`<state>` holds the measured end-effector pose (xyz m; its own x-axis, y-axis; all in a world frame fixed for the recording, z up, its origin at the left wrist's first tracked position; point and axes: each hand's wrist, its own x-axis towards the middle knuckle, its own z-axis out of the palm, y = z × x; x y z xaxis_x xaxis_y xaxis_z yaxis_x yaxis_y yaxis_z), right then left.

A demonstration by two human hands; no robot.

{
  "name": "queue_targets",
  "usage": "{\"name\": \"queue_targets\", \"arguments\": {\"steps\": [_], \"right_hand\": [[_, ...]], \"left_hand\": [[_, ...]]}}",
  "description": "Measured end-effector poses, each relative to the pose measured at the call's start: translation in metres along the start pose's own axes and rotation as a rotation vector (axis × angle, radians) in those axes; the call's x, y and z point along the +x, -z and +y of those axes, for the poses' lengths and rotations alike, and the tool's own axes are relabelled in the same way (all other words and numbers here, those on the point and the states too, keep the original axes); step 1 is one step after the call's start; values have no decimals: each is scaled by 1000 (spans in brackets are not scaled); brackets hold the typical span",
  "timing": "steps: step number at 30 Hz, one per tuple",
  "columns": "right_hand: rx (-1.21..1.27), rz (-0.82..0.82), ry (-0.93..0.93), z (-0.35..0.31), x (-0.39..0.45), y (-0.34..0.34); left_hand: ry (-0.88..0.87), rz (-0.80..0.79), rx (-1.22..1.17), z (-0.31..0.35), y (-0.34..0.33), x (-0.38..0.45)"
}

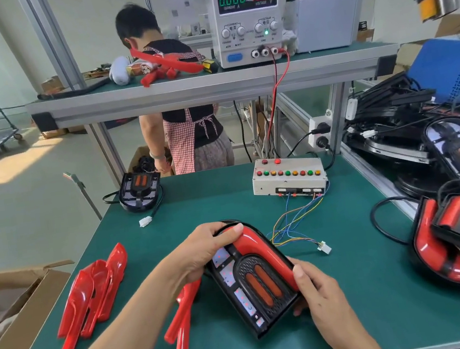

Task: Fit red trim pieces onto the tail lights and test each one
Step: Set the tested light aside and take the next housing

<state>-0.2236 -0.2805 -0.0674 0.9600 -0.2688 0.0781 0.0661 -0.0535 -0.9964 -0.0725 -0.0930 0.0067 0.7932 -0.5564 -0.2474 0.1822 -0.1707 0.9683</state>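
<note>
A black tail light [250,286] with two orange bars lies tilted on the green table [357,289], near the front. A red trim piece [260,250] curves over its top and right side. My left hand [204,252] grips the light's top left, thumb pressing on the trim. My right hand [313,290] holds the lower right edge, thumb on the trim's end. A stack of loose red trim pieces [92,294] lies to the left, and two more red pieces [183,317] lie under my left wrist.
A grey test box [288,178] with coloured buttons sits at the back, its wires ending in a white plug [324,247]. Another tail light [140,191] lies back left. Trimmed lights [457,243] pile at right. A power supply [247,15] reads 12.00. A person stands behind the bench.
</note>
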Motion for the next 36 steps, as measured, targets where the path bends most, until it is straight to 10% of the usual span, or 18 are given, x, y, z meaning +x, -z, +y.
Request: {"name": "queue_targets", "arguments": {"steps": [36], "right_hand": [[90, -70, 32, 21, 7, 8]], "left_hand": [[167, -87, -144, -3, 4, -17]]}}
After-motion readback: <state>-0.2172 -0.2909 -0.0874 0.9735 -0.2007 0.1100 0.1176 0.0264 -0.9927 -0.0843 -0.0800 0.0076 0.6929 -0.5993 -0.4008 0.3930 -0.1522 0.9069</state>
